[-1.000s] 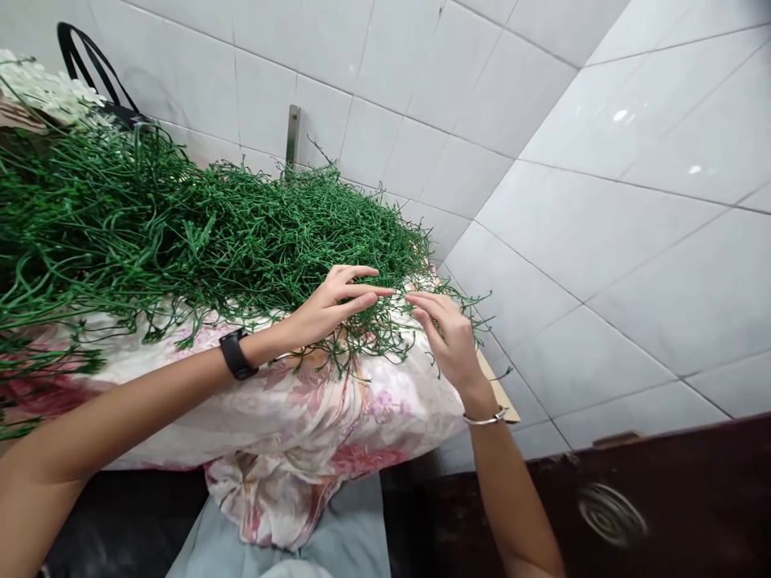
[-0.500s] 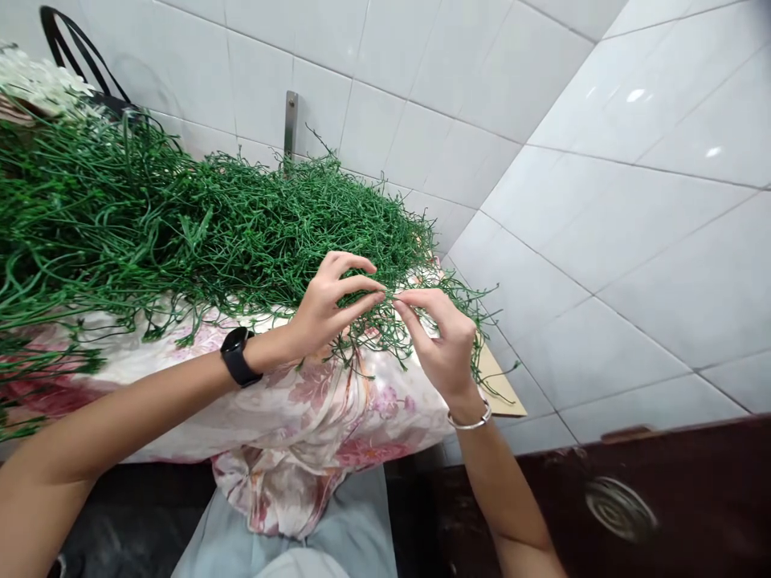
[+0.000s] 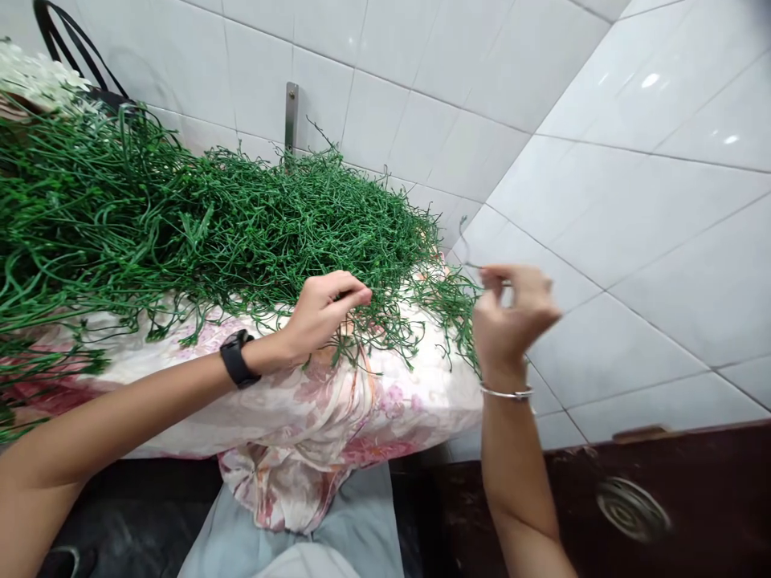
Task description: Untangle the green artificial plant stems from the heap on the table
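My right hand (image 3: pixel 511 309), with a silver bangle at its wrist, pinches a thin green plant stem (image 3: pixel 465 245). The stem curves up and left from the fingertips, in front of the tiled wall, and is blurred. My left hand (image 3: pixel 328 309), a black watch on its wrist, is pinched closed over the front edge of the green stems. A faint pale line shows at its fingertips; what they hold is too small to name. A big heap of artificial-looking green stems (image 3: pixel 259 217) spreads across the floral cloth (image 3: pixel 409 425), with looser stems (image 3: pixel 385 333) near my left fingers.
White flowers (image 3: pixel 36 76) and a black strap loop (image 3: pixel 75 40) are at the far left. A metal bracket (image 3: pixel 291 116) is fixed to the tiled wall (image 3: pixel 439 72) behind. A dark red surface with a round metal fitting (image 3: pixel 632 508) lies at lower right.
My hands have parted. The right hand has swung to the right, carrying a thin stem. My left hand has stayed nearly in place, its fingers closing together.
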The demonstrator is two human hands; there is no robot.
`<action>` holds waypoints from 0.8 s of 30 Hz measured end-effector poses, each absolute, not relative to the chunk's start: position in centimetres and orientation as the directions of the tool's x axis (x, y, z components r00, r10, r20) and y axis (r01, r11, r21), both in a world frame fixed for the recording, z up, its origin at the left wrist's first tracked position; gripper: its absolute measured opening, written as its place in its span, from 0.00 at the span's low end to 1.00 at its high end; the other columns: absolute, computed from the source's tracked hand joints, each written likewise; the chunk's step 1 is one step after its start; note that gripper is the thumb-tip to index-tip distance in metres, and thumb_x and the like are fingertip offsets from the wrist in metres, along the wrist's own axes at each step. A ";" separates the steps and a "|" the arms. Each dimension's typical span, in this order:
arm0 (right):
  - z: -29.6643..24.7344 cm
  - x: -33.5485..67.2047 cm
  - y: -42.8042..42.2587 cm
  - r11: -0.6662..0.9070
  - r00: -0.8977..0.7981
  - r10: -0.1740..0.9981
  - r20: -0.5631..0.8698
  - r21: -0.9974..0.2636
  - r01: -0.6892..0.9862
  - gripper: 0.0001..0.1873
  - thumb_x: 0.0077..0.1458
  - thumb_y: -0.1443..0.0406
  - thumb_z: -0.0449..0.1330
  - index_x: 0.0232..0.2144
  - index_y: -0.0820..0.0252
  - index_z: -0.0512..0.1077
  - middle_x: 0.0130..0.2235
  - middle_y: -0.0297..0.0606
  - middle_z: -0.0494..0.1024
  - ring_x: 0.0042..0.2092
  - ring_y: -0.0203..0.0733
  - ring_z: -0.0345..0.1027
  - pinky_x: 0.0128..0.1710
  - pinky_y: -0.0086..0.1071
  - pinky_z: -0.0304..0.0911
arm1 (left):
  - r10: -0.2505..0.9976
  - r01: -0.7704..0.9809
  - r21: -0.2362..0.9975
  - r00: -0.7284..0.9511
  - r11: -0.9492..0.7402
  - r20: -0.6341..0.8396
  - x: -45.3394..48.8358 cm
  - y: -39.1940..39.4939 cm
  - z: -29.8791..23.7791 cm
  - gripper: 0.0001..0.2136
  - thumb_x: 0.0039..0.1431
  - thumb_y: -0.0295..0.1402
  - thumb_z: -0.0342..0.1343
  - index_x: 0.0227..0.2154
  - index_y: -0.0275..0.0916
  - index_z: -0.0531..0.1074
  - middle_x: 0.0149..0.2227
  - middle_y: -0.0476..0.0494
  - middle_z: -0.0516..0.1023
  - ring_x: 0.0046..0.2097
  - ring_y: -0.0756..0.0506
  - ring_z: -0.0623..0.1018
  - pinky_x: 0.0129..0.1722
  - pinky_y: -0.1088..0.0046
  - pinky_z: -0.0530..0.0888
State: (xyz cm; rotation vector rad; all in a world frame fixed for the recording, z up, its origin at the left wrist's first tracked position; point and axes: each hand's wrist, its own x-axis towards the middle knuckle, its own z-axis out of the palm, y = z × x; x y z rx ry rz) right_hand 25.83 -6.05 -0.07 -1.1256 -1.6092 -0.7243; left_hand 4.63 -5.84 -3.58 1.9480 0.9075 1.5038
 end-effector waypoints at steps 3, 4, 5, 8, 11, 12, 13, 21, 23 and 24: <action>-0.1 27.0 -5.4 0.446 -0.111 0.503 0.857 -0.147 0.883 0.08 0.52 0.67 0.54 0.30 0.57 0.74 0.30 0.36 0.77 0.34 0.42 0.69 0.39 0.40 0.62 | 0.851 0.041 0.852 0.102 -0.521 0.516 4.6 -5.2 -3.6 0.08 0.51 0.36 0.55 0.25 0.36 0.74 0.28 0.46 0.76 0.31 0.51 0.73 0.32 0.74 0.68; -0.3 27.0 -5.2 0.478 -0.172 0.573 0.801 -0.156 0.864 0.09 0.53 0.67 0.53 0.32 0.56 0.74 0.31 0.36 0.77 0.36 0.42 0.69 0.40 0.40 0.62 | 0.866 -0.031 0.872 0.104 -0.489 0.489 4.7 -5.0 -3.5 0.09 0.50 0.37 0.56 0.26 0.36 0.75 0.29 0.46 0.77 0.32 0.51 0.74 0.32 0.74 0.69; -0.5 26.8 -5.1 0.507 -0.228 0.622 0.749 -0.164 0.846 0.11 0.53 0.67 0.52 0.35 0.55 0.74 0.33 0.36 0.78 0.37 0.42 0.70 0.41 0.41 0.62 | 0.877 -0.096 0.884 0.112 -0.458 0.467 4.9 -4.9 -3.5 0.09 0.49 0.37 0.57 0.28 0.36 0.75 0.30 0.45 0.78 0.32 0.51 0.74 0.34 0.74 0.70; -0.8 25.6 -5.4 0.582 -0.313 0.673 0.670 -0.219 0.784 0.15 0.56 0.67 0.50 0.44 0.55 0.70 0.44 0.38 0.75 0.47 0.41 0.66 0.49 0.42 0.58 | 0.896 -0.217 0.895 0.135 -0.391 0.424 5.4 -4.8 -3.4 0.08 0.48 0.34 0.58 0.31 0.36 0.75 0.35 0.44 0.78 0.34 0.51 0.75 0.38 0.73 0.71; -0.5 24.1 -6.1 0.644 -0.352 0.713 0.606 -0.369 0.671 0.16 0.56 0.64 0.50 0.47 0.54 0.67 0.48 0.38 0.71 0.51 0.39 0.63 0.51 0.39 0.58 | 0.888 -0.245 0.890 0.166 -0.384 0.429 5.3 -4.9 -3.5 0.09 0.48 0.33 0.58 0.34 0.37 0.75 0.38 0.44 0.78 0.37 0.51 0.76 0.41 0.73 0.71; -0.3 23.6 -6.4 0.650 -0.377 0.732 0.568 -0.415 0.636 0.15 0.55 0.63 0.52 0.46 0.54 0.68 0.47 0.37 0.72 0.49 0.39 0.64 0.50 0.38 0.59 | 0.876 -0.238 0.884 0.180 -0.402 0.447 5.3 -4.9 -3.5 0.10 0.48 0.33 0.58 0.34 0.37 0.75 0.38 0.44 0.77 0.37 0.51 0.75 0.41 0.73 0.71; -0.1 23.2 -6.6 0.651 -0.399 0.744 0.536 -0.449 0.611 0.14 0.54 0.62 0.53 0.43 0.55 0.69 0.45 0.37 0.74 0.47 0.39 0.66 0.48 0.37 0.60 | 0.863 -0.220 0.878 0.195 -0.426 0.467 5.2 -5.0 -3.5 0.10 0.49 0.34 0.58 0.35 0.37 0.74 0.38 0.44 0.77 0.37 0.51 0.75 0.41 0.74 0.71; -0.1 22.9 -6.4 0.716 -0.444 0.666 0.599 -0.347 0.606 0.04 0.50 0.65 0.57 0.28 0.57 0.72 0.31 0.31 0.77 0.32 0.34 0.69 0.40 0.34 0.60 | 0.820 0.021 0.843 0.245 -0.538 0.517 4.8 -5.3 -3.5 0.11 0.47 0.36 0.58 0.32 0.34 0.71 0.29 0.47 0.73 0.32 0.52 0.72 0.33 0.77 0.68; -0.3 23.1 -6.4 0.730 -0.473 0.590 0.654 -0.182 0.658 0.04 0.51 0.67 0.56 0.28 0.57 0.71 0.29 0.31 0.76 0.31 0.33 0.67 0.39 0.33 0.59 | 0.817 0.119 0.833 0.309 -0.540 0.486 4.9 -5.4 -3.5 0.09 0.48 0.36 0.56 0.26 0.33 0.70 0.26 0.49 0.71 0.29 0.53 0.69 0.29 0.77 0.65; -0.4 23.1 -6.5 0.722 -0.488 0.544 0.683 -0.083 0.687 0.05 0.52 0.69 0.55 0.27 0.58 0.71 0.27 0.31 0.75 0.30 0.33 0.66 0.39 0.33 0.58 | 0.815 0.154 0.826 0.333 -0.543 0.474 5.0 -5.5 -3.5 0.08 0.49 0.34 0.55 0.24 0.33 0.70 0.24 0.50 0.70 0.27 0.54 0.67 0.28 0.78 0.64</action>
